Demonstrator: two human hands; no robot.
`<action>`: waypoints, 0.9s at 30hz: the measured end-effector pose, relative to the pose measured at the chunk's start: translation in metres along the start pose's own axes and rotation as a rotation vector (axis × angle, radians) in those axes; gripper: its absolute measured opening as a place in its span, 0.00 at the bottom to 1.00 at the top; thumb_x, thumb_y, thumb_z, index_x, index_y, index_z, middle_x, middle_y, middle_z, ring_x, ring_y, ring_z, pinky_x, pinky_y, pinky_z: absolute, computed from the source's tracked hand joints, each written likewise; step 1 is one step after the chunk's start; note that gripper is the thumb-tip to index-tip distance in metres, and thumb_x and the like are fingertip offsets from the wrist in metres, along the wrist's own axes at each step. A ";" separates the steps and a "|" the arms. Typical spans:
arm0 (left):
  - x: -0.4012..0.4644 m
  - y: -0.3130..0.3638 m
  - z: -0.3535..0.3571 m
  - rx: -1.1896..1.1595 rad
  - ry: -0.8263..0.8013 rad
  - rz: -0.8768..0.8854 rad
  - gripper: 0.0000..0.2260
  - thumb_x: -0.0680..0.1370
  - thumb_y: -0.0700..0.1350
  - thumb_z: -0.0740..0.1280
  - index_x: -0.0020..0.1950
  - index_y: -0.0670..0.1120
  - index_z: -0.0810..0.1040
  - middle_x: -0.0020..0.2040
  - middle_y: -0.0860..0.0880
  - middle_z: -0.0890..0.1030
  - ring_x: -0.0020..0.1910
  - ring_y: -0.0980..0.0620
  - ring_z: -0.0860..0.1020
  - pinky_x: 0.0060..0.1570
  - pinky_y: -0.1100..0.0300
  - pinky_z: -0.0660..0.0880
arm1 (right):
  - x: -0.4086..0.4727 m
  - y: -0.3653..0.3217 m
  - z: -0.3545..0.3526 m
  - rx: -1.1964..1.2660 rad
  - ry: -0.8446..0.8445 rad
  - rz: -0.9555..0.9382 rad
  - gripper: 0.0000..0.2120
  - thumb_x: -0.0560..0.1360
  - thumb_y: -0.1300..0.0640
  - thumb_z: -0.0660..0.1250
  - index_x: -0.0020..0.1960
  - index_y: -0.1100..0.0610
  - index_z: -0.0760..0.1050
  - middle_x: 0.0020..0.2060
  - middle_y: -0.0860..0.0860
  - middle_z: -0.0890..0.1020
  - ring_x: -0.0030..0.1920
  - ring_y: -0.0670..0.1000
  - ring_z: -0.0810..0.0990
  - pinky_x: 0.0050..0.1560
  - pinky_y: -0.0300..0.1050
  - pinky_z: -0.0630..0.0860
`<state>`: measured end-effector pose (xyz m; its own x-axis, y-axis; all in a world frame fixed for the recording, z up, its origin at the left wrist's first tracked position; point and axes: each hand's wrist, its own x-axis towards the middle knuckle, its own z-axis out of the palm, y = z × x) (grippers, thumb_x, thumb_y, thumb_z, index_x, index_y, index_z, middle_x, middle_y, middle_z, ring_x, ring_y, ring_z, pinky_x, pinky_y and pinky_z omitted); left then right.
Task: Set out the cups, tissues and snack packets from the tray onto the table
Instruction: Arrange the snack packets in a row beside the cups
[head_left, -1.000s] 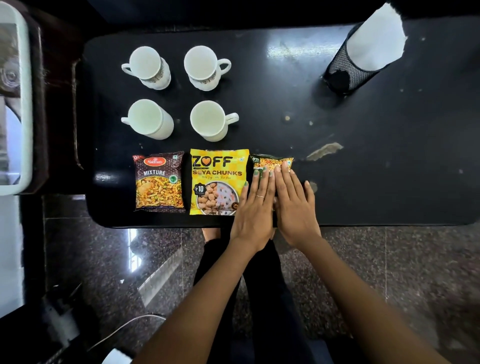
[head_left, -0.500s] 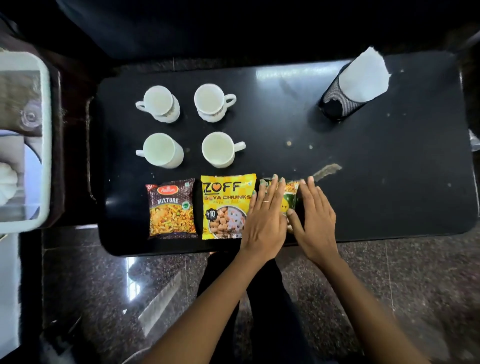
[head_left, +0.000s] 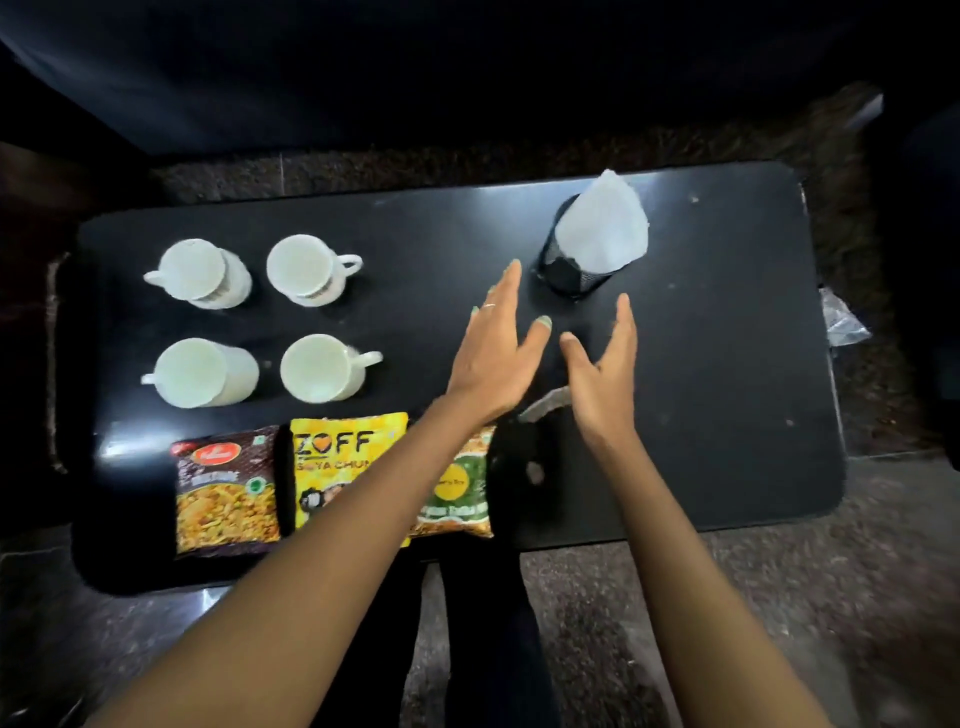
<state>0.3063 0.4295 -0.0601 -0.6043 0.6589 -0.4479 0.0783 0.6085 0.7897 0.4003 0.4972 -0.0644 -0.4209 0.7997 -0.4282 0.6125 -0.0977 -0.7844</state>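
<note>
- The left hand (head_left: 493, 358) is raised over the middle of the black desk (head_left: 727, 364), fingers (head_left: 506, 286) straight and spread, thumb out to the right; it holds nothing. A ring shows on one finger.
- The right hand (head_left: 605, 379) is just to its right, palm turned towards the left hand, fingers loosely extended and empty. The two thumbs are near each other but apart.
- Both hands point towards the black mesh holder (head_left: 569, 275) at the far right of centre, which carries the white tissues (head_left: 602, 223); neither hand touches it.
- Four white cups stand in a square on the far left of the desk: far-left cup (head_left: 195, 270), far-right cup (head_left: 304, 267), near-left cup (head_left: 192, 371), near-right cup (head_left: 317, 366).
- Along the near edge lie three snack packets side by side: a dark brown mixture packet (head_left: 226, 491), a yellow soya chunks packet (head_left: 337, 462) and a green and orange packet (head_left: 462, 483). The left forearm crosses over the last two.
- The desk top is glossy, with a pale scuff (head_left: 543, 408) near the right wrist.
- The floor (head_left: 779, 623) is dark speckled stone; the picture is blurred throughout.
</note>
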 end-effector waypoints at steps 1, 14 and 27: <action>0.010 0.006 0.004 -0.027 -0.014 -0.032 0.30 0.80 0.49 0.60 0.79 0.53 0.48 0.79 0.51 0.54 0.77 0.45 0.58 0.74 0.45 0.58 | 0.011 -0.002 -0.004 0.048 -0.013 0.023 0.35 0.77 0.58 0.63 0.77 0.52 0.48 0.77 0.48 0.53 0.77 0.47 0.51 0.76 0.49 0.51; 0.052 0.035 0.027 -0.156 0.070 -0.134 0.30 0.78 0.42 0.57 0.78 0.55 0.50 0.77 0.53 0.61 0.76 0.51 0.59 0.72 0.50 0.61 | 0.074 -0.002 -0.006 0.295 -0.102 0.108 0.32 0.74 0.73 0.58 0.73 0.51 0.58 0.69 0.51 0.70 0.69 0.48 0.69 0.71 0.51 0.67; 0.016 -0.014 -0.029 -0.360 0.201 -0.253 0.27 0.78 0.42 0.57 0.76 0.55 0.57 0.72 0.53 0.70 0.72 0.53 0.65 0.72 0.49 0.62 | 0.011 -0.010 0.057 0.237 -0.200 0.053 0.32 0.75 0.73 0.57 0.74 0.52 0.58 0.66 0.46 0.69 0.67 0.46 0.69 0.65 0.40 0.67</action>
<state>0.2727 0.4185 -0.0665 -0.7131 0.3899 -0.5827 -0.3487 0.5238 0.7772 0.3517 0.4735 -0.0871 -0.5304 0.6593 -0.5330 0.4737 -0.2909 -0.8313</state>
